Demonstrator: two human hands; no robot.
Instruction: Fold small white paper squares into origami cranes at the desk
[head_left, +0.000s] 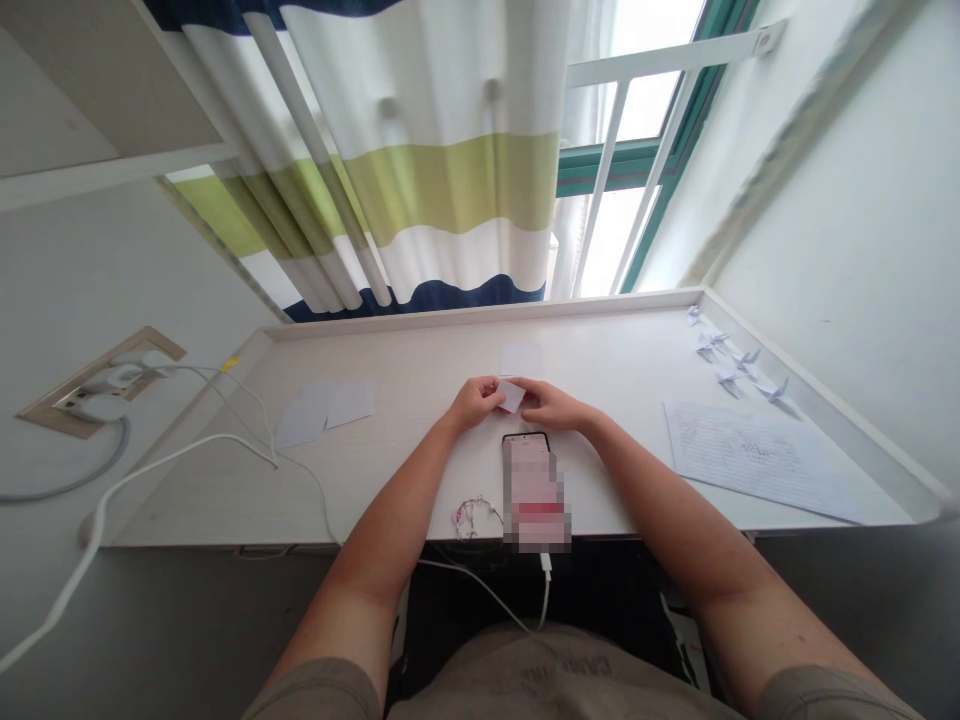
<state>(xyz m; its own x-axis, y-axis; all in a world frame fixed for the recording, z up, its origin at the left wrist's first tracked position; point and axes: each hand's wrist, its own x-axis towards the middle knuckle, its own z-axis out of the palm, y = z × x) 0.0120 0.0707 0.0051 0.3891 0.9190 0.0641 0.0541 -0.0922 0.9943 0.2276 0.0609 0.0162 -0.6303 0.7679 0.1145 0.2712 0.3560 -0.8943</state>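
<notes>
A small folded piece of white paper (511, 396) is between my two hands above the middle of the desk. My left hand (477, 403) pinches its left side between thumb and fingers. From the right, my right hand (556, 407) has its fingers curled at the paper's upper and right edges. The paper's underside and some fingertips are hidden. Just below the hands lies a phone (525, 480) with its screen lit and partly blurred out, a white cable plug (546, 566) at its lower end. Right behind the hands is a square white sheet (520, 358).
Several small folded paper birds (746, 360) stand at the desk's right back. Below them lies a written sheet (757, 460). Loose white papers (326, 410) lie on the left, near a white charging cable (150, 460). A thin beaded string (476, 518) rests by the front edge.
</notes>
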